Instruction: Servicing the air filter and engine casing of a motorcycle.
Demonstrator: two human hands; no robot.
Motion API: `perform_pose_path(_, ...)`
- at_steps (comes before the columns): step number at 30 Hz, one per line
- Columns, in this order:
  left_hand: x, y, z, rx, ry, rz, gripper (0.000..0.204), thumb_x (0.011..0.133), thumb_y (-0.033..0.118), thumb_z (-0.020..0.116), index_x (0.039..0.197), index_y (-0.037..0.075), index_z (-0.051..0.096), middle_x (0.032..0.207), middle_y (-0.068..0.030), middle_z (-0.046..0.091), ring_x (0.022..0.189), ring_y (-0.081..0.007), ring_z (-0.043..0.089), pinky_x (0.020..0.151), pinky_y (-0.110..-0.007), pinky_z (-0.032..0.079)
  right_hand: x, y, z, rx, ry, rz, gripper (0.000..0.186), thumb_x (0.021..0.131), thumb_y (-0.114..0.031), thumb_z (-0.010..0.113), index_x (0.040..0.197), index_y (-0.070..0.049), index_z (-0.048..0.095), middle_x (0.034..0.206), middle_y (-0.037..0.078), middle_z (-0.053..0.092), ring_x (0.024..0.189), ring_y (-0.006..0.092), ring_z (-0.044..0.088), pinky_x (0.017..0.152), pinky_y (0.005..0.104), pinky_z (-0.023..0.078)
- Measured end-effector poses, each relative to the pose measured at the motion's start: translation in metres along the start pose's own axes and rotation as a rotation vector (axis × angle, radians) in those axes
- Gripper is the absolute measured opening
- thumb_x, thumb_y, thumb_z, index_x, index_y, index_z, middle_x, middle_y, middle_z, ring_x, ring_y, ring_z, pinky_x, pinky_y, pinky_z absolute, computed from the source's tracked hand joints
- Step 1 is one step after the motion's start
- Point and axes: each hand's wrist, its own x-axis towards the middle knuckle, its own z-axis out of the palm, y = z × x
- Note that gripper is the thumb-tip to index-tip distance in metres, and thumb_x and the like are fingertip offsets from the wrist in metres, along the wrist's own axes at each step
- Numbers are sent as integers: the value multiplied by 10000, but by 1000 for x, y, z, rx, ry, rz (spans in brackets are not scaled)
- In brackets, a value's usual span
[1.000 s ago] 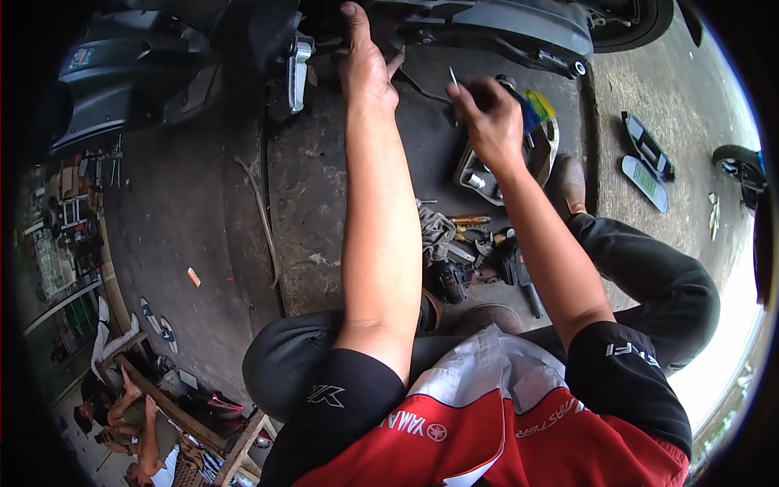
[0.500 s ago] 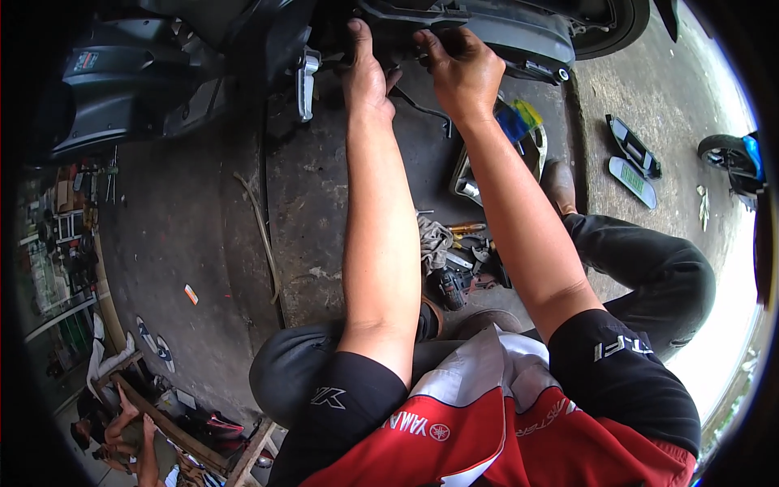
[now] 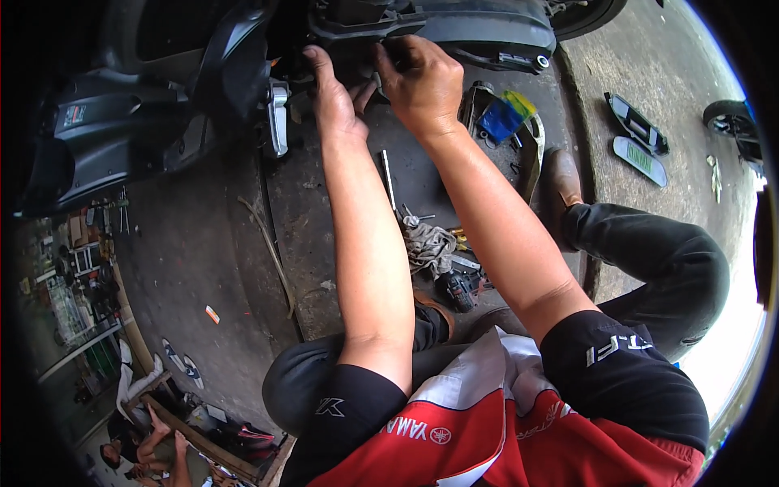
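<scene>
– Where is the scooter found?
– Its dark casing is placed just beyond the left hand and right hand; whether it is touched cannot be told.
– And the grip?
– The left thumb and fingers are spread; the right fingers are curled, and whether anything is pinched cannot be told.
– What is seen around?
– Left of the grip, a silver metal piece; right, a blue-and-yellow packet; nearer the person, a grey rag.
</scene>
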Motion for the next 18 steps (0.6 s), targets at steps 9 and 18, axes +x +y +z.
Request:
perform_pose_path(9, 1, -2, -1, -50, -26, 18, 1115, 781, 830, 586, 1555, 98, 257, 1492, -225, 377, 1378, -380, 388, 1090, -486, 432, 5, 3, -1, 23, -31, -10, 182, 834, -215, 783, 898, -51, 739, 812, 123, 710, 746, 314, 709, 679, 361, 564)
perform_pose_path(18, -1, 1, -4, -65, -68, 32, 1167, 849, 744, 600, 1607, 103, -13, 1618, -323, -58, 1483, -527, 148, 1136, -624, 340, -73, 101, -105, -183, -492, 165, 273, 883, -222, 765, 970, 31, 709, 881, 179, 733, 796, 311, 732, 724, 339, 570)
